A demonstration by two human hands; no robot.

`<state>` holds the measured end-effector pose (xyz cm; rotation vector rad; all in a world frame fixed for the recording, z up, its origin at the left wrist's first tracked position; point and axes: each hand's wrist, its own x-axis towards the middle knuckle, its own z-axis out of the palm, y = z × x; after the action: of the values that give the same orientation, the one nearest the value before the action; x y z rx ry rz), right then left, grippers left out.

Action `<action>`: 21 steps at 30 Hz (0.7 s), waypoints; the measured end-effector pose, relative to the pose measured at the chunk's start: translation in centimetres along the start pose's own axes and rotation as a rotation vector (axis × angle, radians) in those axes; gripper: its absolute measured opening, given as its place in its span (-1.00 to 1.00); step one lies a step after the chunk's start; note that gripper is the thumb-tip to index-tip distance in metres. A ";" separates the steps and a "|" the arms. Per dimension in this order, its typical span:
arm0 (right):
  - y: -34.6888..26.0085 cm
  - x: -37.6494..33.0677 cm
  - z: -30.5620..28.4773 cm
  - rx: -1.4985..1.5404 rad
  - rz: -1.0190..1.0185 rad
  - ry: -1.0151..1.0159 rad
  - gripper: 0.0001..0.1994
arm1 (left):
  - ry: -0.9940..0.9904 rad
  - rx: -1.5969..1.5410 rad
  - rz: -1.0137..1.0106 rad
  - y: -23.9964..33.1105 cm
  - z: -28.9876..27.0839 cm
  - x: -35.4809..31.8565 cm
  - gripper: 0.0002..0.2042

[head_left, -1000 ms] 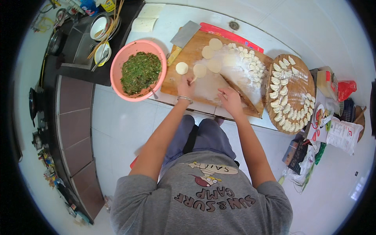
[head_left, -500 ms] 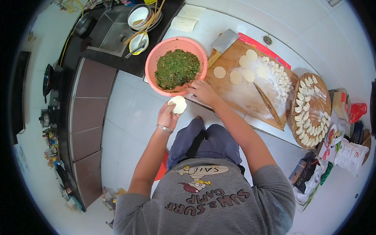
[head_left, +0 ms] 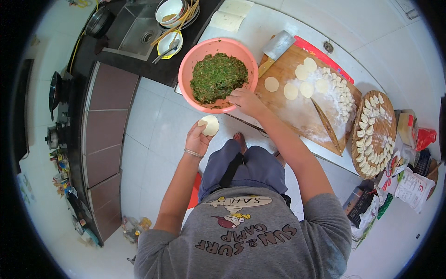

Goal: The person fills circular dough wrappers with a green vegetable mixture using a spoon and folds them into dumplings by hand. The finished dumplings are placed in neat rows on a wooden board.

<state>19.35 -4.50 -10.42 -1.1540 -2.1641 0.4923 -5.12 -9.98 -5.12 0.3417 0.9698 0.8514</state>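
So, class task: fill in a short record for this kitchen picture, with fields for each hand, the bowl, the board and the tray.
left hand: holds a round dough wrapper
right hand: at the rim of the pink bowl, touching the chopped green filling
wooden board: floured, with loose wrappers, a cleaver and a rolling pin
round tray: rows of folded dumplings

This is a home kitchen. A steel sink [head_left: 139, 32] with dirty bowls [head_left: 169, 18] sits up past the left hand [head_left: 199, 137], and a stove [head_left: 58, 93] stands farther off to its left.
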 end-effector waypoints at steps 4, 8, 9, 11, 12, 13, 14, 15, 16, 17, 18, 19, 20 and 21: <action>0.2 0.4 0.0 0.103 0.035 -0.069 -0.90 | 0.000 0.012 0.022 0.4 -0.2 0.6 -0.63; 0.4 0.5 -0.4 0.166 0.078 -0.178 -0.88 | 0.032 -0.011 0.023 1.0 -0.2 0.9 -0.65; 0.2 0.6 -0.5 0.221 0.098 -0.146 -0.87 | 0.052 -0.024 0.023 1.2 -0.1 1.0 -0.67; -0.1 0.6 -0.9 0.348 0.244 -0.104 -0.85 | 0.040 -0.035 0.043 1.4 -0.6 1.5 -0.67; -0.9 1.1 -2.0 0.419 0.369 -0.095 -0.84 | 0.034 -0.042 0.055 1.7 -0.7 1.7 -0.67; -1.4 1.3 -2.6 0.489 0.494 -0.085 -0.83 | 0.041 -0.049 0.070 1.8 -0.7 1.9 -0.67; -1.4 1.2 -2.8 0.626 0.583 -0.038 -0.81 | 0.048 -0.055 0.084 2.0 -0.8 2.1 -0.67; -1.3 0.9 -3.1 0.762 0.673 0.011 -0.80 | 0.054 -0.062 0.097 2.1 -0.7 2.3 -0.67; -1.1 0.7 -3.4 0.897 0.762 0.063 -0.79 | 0.051 -0.069 0.097 2.3 -0.6 2.5 -0.67; -1.0 0.4 -3.9 0.899 0.764 0.098 -0.79 | 0.049 -0.075 0.096 2.6 -0.4 2.8 -0.67; -0.9 0.3 -4.3 0.903 0.763 0.129 -0.78 | 0.049 -0.082 0.097 2.8 -0.3 3.1 -0.67; -0.8 0.1 -4.8 0.906 0.763 0.161 -0.77 | 0.042 -0.084 0.090 2.9 -0.1 3.4 -0.66; -0.8 -0.1 -5.3 0.897 0.749 0.182 -0.77 | 0.034 -0.085 0.083 3.0 0.2 3.8 -0.66; -1.4 -0.1 -6.3 0.887 0.733 0.200 -0.77 | 0.026 -0.088 0.078 3.1 0.4 4.2 -0.65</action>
<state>22.81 -5.14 -5.01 -1.3187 -1.0481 1.3969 -5.09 -4.82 -5.47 0.2949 0.9444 0.9685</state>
